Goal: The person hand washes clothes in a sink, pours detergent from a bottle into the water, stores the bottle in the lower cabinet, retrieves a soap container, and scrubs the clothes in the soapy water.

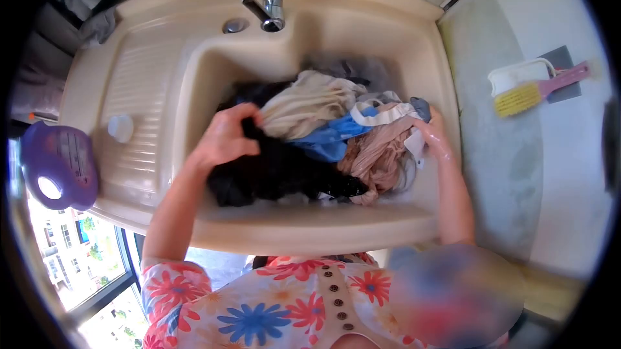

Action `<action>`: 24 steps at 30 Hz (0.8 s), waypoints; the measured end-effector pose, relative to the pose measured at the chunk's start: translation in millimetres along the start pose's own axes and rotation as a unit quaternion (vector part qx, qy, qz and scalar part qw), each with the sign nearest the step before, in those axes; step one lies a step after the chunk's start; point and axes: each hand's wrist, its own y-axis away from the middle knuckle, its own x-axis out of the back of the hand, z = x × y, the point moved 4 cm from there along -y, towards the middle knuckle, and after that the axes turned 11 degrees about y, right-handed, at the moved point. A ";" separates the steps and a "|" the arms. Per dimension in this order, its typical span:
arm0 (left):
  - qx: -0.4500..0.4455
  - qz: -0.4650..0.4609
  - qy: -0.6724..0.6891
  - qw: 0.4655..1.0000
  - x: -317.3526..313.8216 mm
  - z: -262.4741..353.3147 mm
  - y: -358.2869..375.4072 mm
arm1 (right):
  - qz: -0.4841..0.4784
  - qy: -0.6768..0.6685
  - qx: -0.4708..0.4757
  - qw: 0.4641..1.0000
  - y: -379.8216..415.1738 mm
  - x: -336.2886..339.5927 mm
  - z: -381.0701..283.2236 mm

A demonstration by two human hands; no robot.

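Note:
Wet clothes fill the basin of a beige laundry sink. My left hand is closed on a black garment at the left of the pile, thumb and fingers curled into the cloth. At the right wall of the basin, my right hand grips the edge of a dusty pink garment; its fingertips are partly hidden by the fabric. Between my hands lie a cream garment and a blue cloth. A white strap runs across the top near my right hand.
A chrome faucet stands behind the basin. On the ribbed drainboard is a white cap, with a purple detergent bottle at its left edge. A yellow-bristled brush with a pink handle hangs on the right wall.

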 end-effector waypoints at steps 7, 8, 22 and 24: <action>0.069 -0.118 -0.283 0.949 -53.4 -45.6 -22.3 | -0.031 0.536 0.123 0.834 -3.7 -136.5 -7.3; 0.176 -0.146 -0.341 0.912 -71.2 -30.5 -37.7 | -0.018 0.556 0.133 0.821 -21.0 -145.9 3.6; 0.123 -0.113 -0.317 0.934 -138.3 -113.8 -141.0 | -0.016 0.541 0.229 0.809 6.7 -163.9 12.8; 0.160 -0.060 -0.285 0.943 -128.5 -99.9 -133.4 | -0.197 0.627 0.125 0.743 13.2 -168.5 32.2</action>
